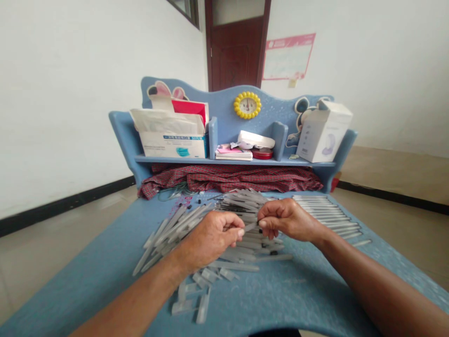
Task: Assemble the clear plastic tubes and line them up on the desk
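My left hand (213,236) and my right hand (286,219) meet over the middle of the blue desk (105,276), both closed in a pinch. Between their fingertips runs one thin translucent plastic tube (250,227); each hand grips an end. Under and behind the hands lies a loose heap of similar clear tubes (182,224), some with black tips. A neat row of tubes (326,213) lies to the right of my right hand. A few short clear pieces (196,299) lie near my left forearm.
A blue shelf (231,161) stands at the desk's back, with a mask box (173,142), a white carton (324,131), papers and a yellow clock (247,105). Red plaid cloth (231,178) lies beneath it. A brown door (236,47) is behind.
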Demonstrator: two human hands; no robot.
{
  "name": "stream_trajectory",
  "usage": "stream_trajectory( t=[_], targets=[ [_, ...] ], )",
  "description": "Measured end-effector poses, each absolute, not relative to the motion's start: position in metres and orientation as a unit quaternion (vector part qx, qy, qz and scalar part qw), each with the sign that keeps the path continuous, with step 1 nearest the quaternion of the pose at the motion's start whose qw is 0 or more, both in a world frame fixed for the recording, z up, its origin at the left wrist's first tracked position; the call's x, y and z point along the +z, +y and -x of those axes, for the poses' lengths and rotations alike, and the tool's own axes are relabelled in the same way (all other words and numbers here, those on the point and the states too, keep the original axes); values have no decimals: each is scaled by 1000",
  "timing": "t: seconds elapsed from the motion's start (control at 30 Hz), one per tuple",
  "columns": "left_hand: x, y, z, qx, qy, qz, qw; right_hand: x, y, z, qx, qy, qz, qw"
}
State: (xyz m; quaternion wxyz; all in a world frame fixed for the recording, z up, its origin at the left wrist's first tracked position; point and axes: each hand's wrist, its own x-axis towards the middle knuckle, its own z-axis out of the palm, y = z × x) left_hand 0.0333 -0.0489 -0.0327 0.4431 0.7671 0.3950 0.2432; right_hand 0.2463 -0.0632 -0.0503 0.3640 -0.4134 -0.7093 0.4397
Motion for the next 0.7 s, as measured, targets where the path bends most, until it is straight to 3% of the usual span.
stream_trajectory(
  t=[0.37,0.7],
  targets=[
    [-32,-48,-32,234,388,-764,459,-49,-65,-243,428,-722,395,373],
    [-31,-44,-28,207,369,-710,563,-45,-72,-243,261,-793,409,367]
  ],
)
